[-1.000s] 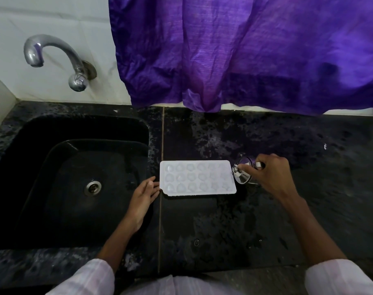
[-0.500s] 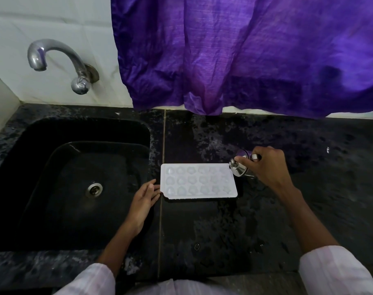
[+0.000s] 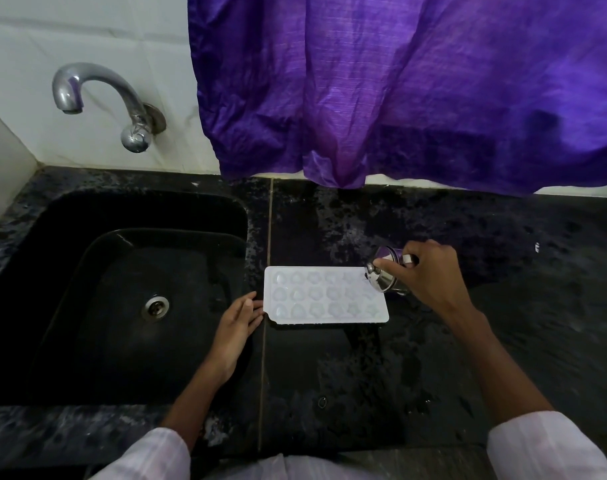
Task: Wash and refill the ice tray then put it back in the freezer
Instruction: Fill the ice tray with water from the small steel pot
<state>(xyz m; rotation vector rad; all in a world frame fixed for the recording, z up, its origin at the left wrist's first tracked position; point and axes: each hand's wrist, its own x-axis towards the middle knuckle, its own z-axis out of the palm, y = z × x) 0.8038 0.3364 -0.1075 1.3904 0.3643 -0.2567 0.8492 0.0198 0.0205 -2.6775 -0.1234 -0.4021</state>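
Lying flat on the dark, wet counter (image 3: 468, 341) just right of the sink (image 3: 87, 216), the white ice tray (image 3: 324, 294) looks light, thin and bendy, so once filled it is probably best lifted level by both short ends. Straight fingers (image 3: 251, 306) of the left hand (image 3: 238, 327) touch its left edge while the right hand (image 3: 430, 275) grips a tilted steel cup (image 3: 385, 275). Since a second ago the cup has edged over the tray's far right corner.

We look down on a black speckled stone counter (image 3: 502, 237) with a black sink (image 3: 139, 209) set into its left part. A chrome tap (image 3: 97, 88) juts from the white tiled wall (image 3: 87, 29), and beside it a purple curtain (image 3: 399, 91) hangs to the counter.
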